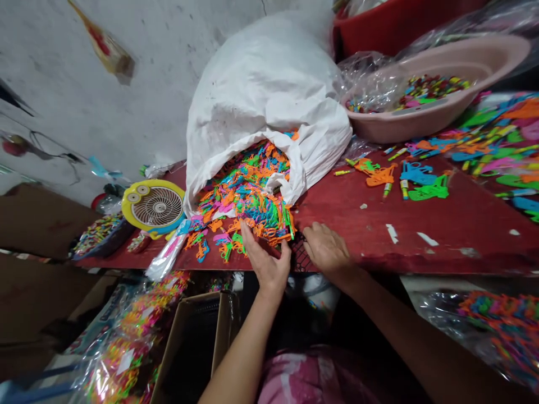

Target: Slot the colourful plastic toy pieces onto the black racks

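Observation:
A heap of small bright plastic toy pieces (244,193) in orange, blue, green and pink spills from a white woven sack (261,90) onto a red wooden table (421,235). My left hand (265,255) rests at the heap's front edge, fingers spread among orange pieces. My right hand (326,247) lies palm down at the table's near edge, beside a dark mesh item (301,255) between my hands. Neither hand clearly holds anything. The mesh item is partly hidden by my hands and the heap.
A pink basin of small parts (438,118) and loose toy pieces (421,179) lie on the right. A yellow fan (154,207) stands on the left. Below the table are a cardboard box (193,336) and plastic bags of colourful pieces (501,331).

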`<state>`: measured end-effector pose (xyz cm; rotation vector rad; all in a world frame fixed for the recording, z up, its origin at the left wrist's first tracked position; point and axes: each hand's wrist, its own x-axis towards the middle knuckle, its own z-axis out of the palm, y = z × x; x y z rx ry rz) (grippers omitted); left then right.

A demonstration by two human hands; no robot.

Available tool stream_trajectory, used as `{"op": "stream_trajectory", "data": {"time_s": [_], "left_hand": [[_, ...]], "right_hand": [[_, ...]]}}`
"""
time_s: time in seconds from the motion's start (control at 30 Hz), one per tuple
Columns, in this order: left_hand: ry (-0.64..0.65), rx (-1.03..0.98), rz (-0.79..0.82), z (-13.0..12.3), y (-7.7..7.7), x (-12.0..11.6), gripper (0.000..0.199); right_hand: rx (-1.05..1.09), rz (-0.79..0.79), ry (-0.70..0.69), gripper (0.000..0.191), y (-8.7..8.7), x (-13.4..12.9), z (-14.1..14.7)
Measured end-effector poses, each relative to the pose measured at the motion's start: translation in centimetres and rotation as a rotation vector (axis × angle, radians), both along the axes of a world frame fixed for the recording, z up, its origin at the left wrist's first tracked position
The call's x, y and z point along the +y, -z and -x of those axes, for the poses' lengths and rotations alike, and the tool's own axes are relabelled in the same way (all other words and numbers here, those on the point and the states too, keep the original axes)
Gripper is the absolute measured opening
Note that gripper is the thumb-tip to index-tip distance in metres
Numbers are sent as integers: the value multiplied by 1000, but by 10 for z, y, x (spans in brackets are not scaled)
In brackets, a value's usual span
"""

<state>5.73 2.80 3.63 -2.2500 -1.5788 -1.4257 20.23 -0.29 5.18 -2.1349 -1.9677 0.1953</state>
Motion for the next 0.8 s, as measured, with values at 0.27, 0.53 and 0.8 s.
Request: {"op": "stream_trajectory", "data": {"time_s": [0.27, 0.53, 0.8], "left_hand": [[-22, -91, 51, -2, 14, 4, 94], [-43, -39, -8, -3, 19, 8, 94], [66, -8, 66, 22, 7, -2, 90]], "right_hand": [[-42, -60, -18, 26, 13, 0, 2], [-100, -105, -30, 28, 19, -2, 4], [-35, -138, -29, 25, 21, -5, 3]]}}
